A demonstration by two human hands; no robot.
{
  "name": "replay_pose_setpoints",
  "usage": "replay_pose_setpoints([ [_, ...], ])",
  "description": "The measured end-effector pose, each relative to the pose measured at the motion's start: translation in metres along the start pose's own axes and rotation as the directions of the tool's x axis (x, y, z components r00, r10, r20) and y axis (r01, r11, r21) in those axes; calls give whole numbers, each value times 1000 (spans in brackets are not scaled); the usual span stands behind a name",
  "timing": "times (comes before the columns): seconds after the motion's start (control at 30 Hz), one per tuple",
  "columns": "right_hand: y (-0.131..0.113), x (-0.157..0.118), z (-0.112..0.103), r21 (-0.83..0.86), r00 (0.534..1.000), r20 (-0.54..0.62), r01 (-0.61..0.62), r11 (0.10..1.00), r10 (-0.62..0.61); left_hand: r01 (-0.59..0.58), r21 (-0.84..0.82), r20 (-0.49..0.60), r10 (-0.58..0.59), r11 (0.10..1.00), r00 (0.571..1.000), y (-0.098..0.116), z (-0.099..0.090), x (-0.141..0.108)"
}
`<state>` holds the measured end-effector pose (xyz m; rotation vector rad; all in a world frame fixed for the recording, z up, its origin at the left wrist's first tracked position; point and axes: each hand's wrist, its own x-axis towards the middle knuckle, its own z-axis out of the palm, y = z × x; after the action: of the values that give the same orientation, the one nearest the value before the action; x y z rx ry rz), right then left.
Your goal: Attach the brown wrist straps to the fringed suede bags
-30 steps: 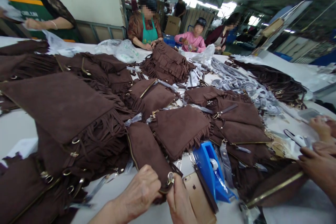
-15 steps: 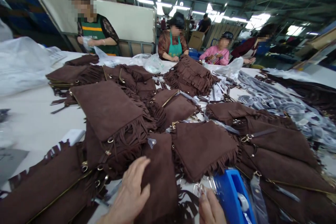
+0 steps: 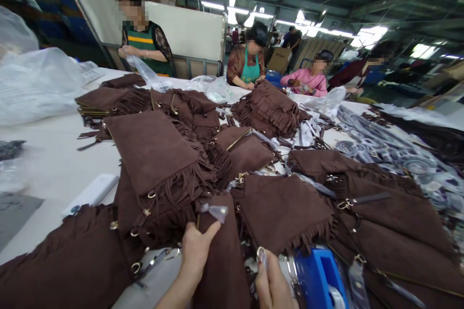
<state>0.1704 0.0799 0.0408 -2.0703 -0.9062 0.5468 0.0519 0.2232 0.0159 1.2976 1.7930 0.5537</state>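
Observation:
A dark brown suede-like fringed bag [image 3: 223, 270] lies right in front of me. My left hand [image 3: 195, 248] is closed at its left edge, thumb on top near the upper end and fingers partly hidden. Just above the thumb, a clear plastic wrap [image 3: 215, 211] sticks out from the bag's top. Low in the view, my right hand [image 3: 273, 282] pinches a gold metal ring [image 3: 261, 253] with some clear plastic around it. Right of that hand stands a blue tape dispenser [image 3: 319, 275]. Another fringed bag [image 3: 284, 210] lies just beyond the right hand.
Stacked brown bags [image 3: 152, 149] rise at left, with more bags [image 3: 395, 212] at right. A white box-like object [image 3: 92, 194] lies at left. Plastic-wrapped straps [image 3: 409, 154] are heaped far right, plastic bags [image 3: 39, 87] far left. Several co-workers stand across the table.
My left hand has gone from lying spread over the bag to gripping its left edge. The bag's plastic wrap now stands up more. My right hand has shifted slightly left, its ring showing clearly.

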Motion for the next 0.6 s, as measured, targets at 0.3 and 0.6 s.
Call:
replay_pose_setpoints([
  [0.3, -16, 14, 45, 170, 973, 203, 77, 982, -112, -190, -103, 721, 205, 976, 662, -43, -43, -46],
  [0.6, 26, -3, 62, 244, 970, 234, -123, 962, 65, 71, -227, 743, 126, 971, 657, -17, -39, -29],
])
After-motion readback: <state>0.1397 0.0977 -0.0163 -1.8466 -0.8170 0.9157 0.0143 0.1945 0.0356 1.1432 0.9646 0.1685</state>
